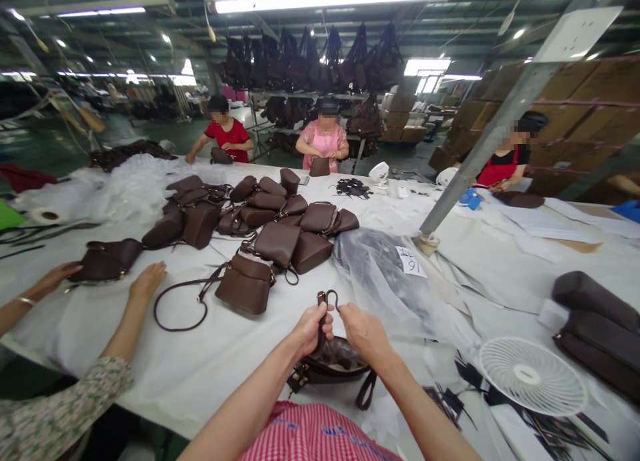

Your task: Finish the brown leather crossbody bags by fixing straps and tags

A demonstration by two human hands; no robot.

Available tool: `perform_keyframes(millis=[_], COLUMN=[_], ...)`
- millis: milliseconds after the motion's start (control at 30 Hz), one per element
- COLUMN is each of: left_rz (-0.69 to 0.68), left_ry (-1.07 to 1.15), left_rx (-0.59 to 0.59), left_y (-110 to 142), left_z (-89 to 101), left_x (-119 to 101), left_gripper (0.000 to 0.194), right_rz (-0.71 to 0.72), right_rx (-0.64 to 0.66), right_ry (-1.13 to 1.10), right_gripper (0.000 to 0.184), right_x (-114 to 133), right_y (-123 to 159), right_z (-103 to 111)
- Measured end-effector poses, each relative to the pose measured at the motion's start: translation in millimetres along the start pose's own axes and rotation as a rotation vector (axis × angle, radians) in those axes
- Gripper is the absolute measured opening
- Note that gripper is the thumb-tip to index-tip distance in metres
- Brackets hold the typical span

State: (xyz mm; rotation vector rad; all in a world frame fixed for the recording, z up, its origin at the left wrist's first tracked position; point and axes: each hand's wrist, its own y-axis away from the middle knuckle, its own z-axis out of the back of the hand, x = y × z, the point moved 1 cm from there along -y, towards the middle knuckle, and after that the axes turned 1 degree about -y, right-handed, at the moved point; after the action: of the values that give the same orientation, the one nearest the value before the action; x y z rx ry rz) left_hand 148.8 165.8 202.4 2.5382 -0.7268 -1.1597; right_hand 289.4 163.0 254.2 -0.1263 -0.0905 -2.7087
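Observation:
My left hand [311, 329] is closed around a brown strap [321, 307], gripping it upright near its metal buckle. Close beside it, my right hand [364, 333] is closed on the thin looped end of the same strap. Below both hands a dark brown handbag [333, 367] lies at the table's near edge, its top open and a shiny lining showing inside. A small wrist loop [367, 391] hangs at the bag's right side. Just beyond my hands, a brown shoulder bag [245, 284] rests on the table with its strap curled to the left.
Several brown bags [280, 244] are heaped mid-table. Right of them lies a plastic-wrapped bundle [385, 274] near a slanted metal pole [480, 141]. A white fan [533, 375] stands at right. On the left, a co-worker's hands [147, 281] flank another bag [109, 259]. Several people work across the table.

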Motion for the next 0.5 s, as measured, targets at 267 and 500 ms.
perform_keyframes(millis=[267,500], left_rz=[-0.117,-0.196], left_ry=[-0.014,0.184], left_rx=[-0.189,-0.443], left_y=[-3,-5], left_z=[0.4,46.8], left_x=[7,-52], left_gripper=[0.039,0.032], right_rz=[0.036,0.094], right_rx=[0.112,-0.063], right_ry=[-0.054,-0.365], right_gripper=[0.039,0.031], right_x=[39,-8], right_y=[0,43], right_z=[-1,-37])
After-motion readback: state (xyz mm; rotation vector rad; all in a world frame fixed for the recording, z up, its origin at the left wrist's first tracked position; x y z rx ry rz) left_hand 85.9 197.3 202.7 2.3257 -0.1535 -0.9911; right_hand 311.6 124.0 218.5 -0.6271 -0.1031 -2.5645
